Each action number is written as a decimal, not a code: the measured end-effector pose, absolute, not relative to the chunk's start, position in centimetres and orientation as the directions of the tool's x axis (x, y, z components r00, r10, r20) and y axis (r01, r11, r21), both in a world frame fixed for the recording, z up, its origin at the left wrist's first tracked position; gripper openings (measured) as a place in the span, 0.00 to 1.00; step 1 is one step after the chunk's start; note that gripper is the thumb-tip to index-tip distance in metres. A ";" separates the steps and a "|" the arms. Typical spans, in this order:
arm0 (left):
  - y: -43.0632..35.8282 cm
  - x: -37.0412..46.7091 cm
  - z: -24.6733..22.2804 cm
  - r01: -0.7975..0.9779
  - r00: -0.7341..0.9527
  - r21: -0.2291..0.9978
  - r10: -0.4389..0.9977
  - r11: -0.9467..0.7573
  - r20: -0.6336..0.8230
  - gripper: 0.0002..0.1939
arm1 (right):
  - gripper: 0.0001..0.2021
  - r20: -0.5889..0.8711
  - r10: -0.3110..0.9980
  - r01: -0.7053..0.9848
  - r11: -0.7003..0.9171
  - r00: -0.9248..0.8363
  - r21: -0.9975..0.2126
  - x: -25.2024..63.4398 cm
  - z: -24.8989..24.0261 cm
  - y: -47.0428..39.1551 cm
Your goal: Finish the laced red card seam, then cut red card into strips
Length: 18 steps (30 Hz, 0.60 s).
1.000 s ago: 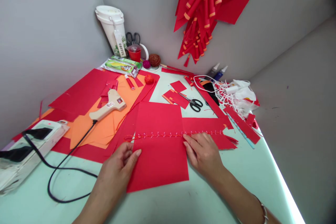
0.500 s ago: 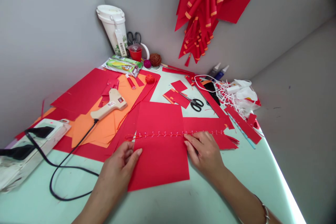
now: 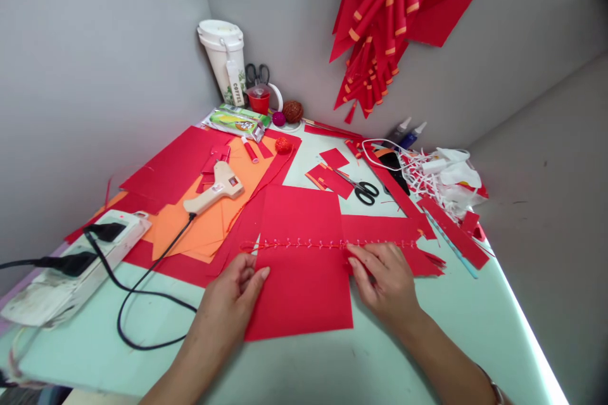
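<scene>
A red paper sheet (image 3: 301,297) lies on the table in front of me. My left hand (image 3: 240,285) grips its left edge, thumb on top and fingers curled at the side. Across the sheet runs a red cord (image 3: 287,245) with small knots along it and a loop at its left end. My right hand (image 3: 382,272) is at the sheet's right edge, its index fingertip on the cord and the thumb tip close by. Under the right hand lies a red paper strip (image 3: 380,228) with a cut, fringed right end; the cord passes over it.
A hot glue gun (image 3: 216,186) rests on orange paper (image 3: 190,231); its cable leads towards a power strip (image 3: 80,278). Black-handled scissors (image 3: 363,190), an orange yarn ball (image 3: 283,145), a white cup (image 3: 223,57) and shredded white paper (image 3: 422,174) are behind. Red paper firecrackers (image 3: 380,6) hang above.
The whole view has shifted so that everything sits slightly further right, with more of the power strip showing. Both hands keep their places at the sheet and cord.
</scene>
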<state>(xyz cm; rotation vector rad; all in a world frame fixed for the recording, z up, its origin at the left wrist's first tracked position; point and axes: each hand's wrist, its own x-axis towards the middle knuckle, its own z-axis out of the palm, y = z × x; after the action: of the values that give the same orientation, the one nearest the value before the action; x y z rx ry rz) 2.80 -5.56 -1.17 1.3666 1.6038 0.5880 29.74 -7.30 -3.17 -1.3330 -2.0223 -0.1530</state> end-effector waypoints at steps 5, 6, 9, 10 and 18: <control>-5.4 3.0 -0.7 0.514 0.016 0.810 0.941 0.283 -0.339 0.18 | 0.12 0.541 0.802 0.866 0.436 -0.251 -0.244 29.5 -3.6 -7.2; -5.4 3.0 -0.7 0.521 0.013 0.804 0.940 0.285 -0.341 0.18 | 0.11 0.535 0.806 0.869 0.433 -0.253 -0.242 29.5 -3.7 -7.1; -5.4 2.9 -0.9 0.540 0.011 0.797 0.944 0.272 -0.329 0.18 | 0.11 0.525 0.812 0.875 0.425 -0.255 -0.232 29.4 -3.8 -7.1; -5.4 2.9 -1.1 0.539 0.016 0.802 0.948 0.259 -0.317 0.18 | 0.11 0.523 0.813 0.878 0.422 -0.256 -0.227 29.4 -3.8 -7.1; -5.2 2.4 -1.9 0.549 0.015 0.798 0.952 0.247 -0.305 0.20 | 0.11 0.521 0.813 0.888 0.414 -0.261 -0.201 29.2 -3.6 -7.0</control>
<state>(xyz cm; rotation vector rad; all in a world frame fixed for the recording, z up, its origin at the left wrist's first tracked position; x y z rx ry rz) 2.39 -5.24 -1.90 1.4146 1.6506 0.5837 29.24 -6.95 -3.56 -1.4370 -2.1175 -0.1762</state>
